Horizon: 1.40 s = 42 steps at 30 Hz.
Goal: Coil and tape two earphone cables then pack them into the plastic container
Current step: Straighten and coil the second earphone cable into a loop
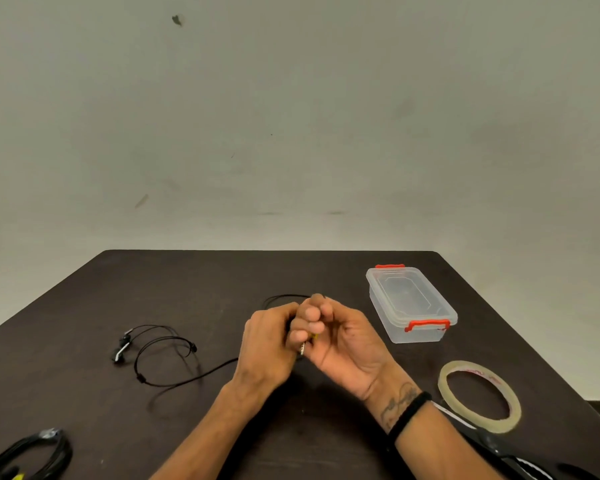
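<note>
A black earphone cable (160, 358) trails over the dark table, its earbuds lying at the left and its other end running into my hands. My left hand (267, 344) and my right hand (340, 337) meet at the table's middle, both closed on the plug end of this cable, where a bit of metal and yellow shows between the fingers. A loop of cable (281, 297) sticks out behind them. A second coiled black cable (45, 452) lies at the near left corner. The clear plastic container (413, 306) with red clips stands closed at the right.
A roll of clear tape (478, 398) lies flat at the near right, beside my right wrist. Black-handled scissors (492, 441) lie partly under my right forearm. A plain wall rises behind the table's far edge (267, 251).
</note>
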Motion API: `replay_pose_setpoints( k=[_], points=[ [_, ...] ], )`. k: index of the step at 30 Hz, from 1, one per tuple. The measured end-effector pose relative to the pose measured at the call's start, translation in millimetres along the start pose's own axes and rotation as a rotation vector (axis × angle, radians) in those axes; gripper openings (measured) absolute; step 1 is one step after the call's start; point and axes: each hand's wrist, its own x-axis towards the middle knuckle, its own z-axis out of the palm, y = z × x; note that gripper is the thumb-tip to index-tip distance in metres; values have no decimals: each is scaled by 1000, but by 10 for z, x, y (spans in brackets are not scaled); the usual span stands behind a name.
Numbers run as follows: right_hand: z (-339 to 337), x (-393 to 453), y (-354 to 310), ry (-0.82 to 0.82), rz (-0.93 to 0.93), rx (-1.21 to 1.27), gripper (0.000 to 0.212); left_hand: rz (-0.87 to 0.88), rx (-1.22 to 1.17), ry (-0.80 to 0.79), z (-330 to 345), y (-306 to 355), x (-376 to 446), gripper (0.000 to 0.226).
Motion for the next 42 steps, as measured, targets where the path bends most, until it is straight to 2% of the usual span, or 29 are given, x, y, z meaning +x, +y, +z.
replay_pose_setpoints(
  k=[3, 5, 7, 10, 14, 17, 20, 23, 28, 30, 35, 42],
  points=[
    [-2, 29, -52, 118, -153, 68, 29, 73, 15, 7, -4, 101, -56, 43],
    [-5, 48, -82, 212, -248, 109, 25, 87, 18, -11, -25, 156, -77, 37],
    [-26, 42, -118, 286, -316, 144, 20, 112, 56, -42, -85, 210, -92, 45],
    [-75, 7, -185, 344, -363, 154, 18, 206, 293, -71, -194, 252, -86, 55],
    [-164, 46, -220, 500, -381, -72, 41, 301, 328, -62, -279, 300, -89, 60],
    [-189, 59, -153, 565, -310, -391, 45, 359, 297, 22, -331, 357, -98, 63],
    [-123, 45, -64, 530, -258, -664, 48, 396, 258, 158, -398, 355, -81, 58],
    [-59, 38, 34, 452, -198, -881, 47, 353, 242, 252, -426, 297, -46, 61],
    [52, 13, 172, 287, -70, -1019, 46, 264, 207, 396, -459, 266, -28, 60],
    [97, -2, 226, 258, -16, -1007, 43, 238, 208, 433, -478, 263, -28, 60],
    [150, -6, 265, 287, 86, -857, 53, 177, 149, 454, -492, 239, 1, 61],
    [218, -47, 235, 176, 173, -601, 48, 67, -1, 446, -526, 197, 26, 62]
  ],
)
